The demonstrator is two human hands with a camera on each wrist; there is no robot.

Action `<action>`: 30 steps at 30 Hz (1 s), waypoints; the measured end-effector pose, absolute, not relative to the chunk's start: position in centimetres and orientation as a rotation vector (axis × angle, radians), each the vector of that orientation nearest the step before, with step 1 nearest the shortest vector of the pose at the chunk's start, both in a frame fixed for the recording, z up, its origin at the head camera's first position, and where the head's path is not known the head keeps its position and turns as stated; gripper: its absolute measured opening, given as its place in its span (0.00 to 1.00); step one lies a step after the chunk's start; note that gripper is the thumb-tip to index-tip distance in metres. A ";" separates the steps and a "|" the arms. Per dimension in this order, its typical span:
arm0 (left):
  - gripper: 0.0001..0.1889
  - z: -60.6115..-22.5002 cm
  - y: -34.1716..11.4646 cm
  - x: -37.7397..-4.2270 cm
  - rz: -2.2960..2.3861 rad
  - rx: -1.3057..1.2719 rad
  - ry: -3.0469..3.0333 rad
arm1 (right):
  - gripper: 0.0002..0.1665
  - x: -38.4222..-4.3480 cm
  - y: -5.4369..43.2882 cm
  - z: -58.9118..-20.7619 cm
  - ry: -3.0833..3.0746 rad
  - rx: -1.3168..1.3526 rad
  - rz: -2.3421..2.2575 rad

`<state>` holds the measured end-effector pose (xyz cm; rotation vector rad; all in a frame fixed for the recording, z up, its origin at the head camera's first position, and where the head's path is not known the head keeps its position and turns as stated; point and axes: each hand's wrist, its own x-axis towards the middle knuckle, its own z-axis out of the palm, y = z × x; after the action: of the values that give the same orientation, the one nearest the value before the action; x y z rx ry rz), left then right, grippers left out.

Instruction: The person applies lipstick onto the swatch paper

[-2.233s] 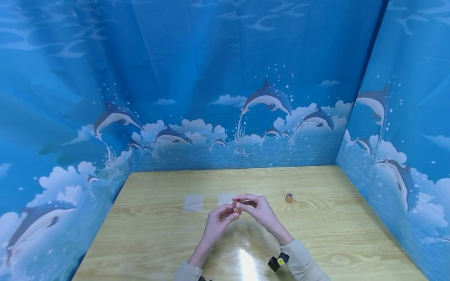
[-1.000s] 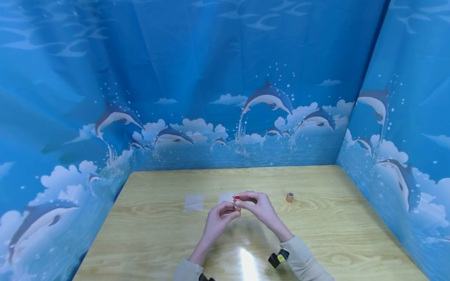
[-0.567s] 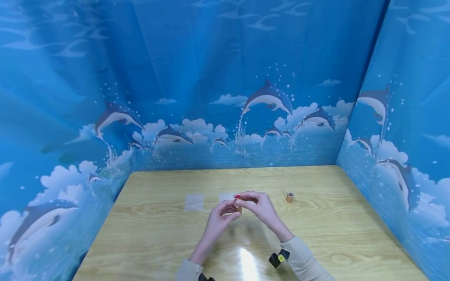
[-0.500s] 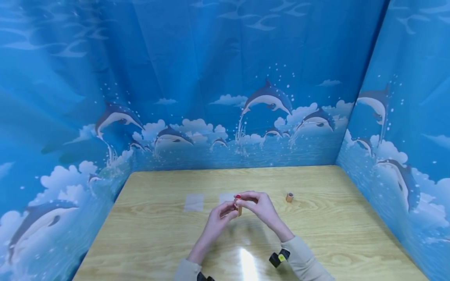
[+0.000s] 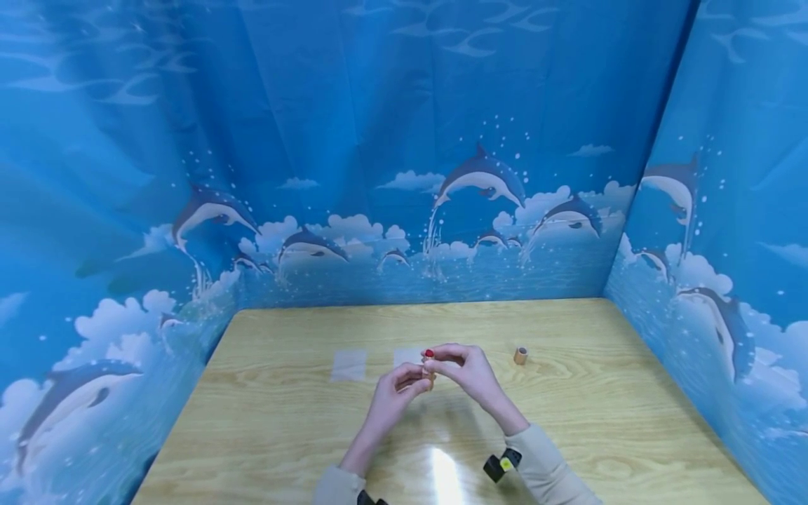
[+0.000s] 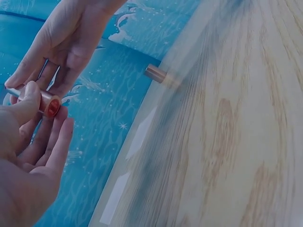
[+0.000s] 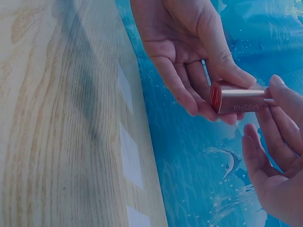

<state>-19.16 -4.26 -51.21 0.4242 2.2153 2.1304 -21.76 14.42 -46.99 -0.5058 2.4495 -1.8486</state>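
Note:
Between the two hands a rose-gold lipstick (image 5: 430,355) is held upright, its red bullet showing above the fingertips in the head view. My left hand (image 5: 388,401) grips the lower part of the tube. Near the top, my right hand (image 5: 468,375) pinches it between thumb and fingers. The right wrist view shows the lettering MISSHA on the lipstick tube (image 7: 236,100) and a red label on its bottom end, by the left hand's fingers. A matching hollow cap (image 5: 520,355) stands on the table to the right of the hands.
White square patches (image 5: 348,365) lie on the wood-grain table (image 5: 271,421), partly hidden behind the hands. A blue dolphin-print curtain (image 5: 391,175) encloses the back and both sides. Light glares off the table's front part.
More of the lipstick's red bullet shows above the right fingertips than before. Both hands have kept nearly the same place, and the cap has stayed put.

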 end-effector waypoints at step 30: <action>0.14 -50.8 -2.8 -18.8 2.405 0.278 2.120 | 0.19 -21.3 14.0 -46.4 2.358 -0.350 -1.985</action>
<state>-18.80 -2.83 -50.76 0.2782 2.1204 2.4054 -21.30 14.00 -46.44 -0.3502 2.3579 -1.9852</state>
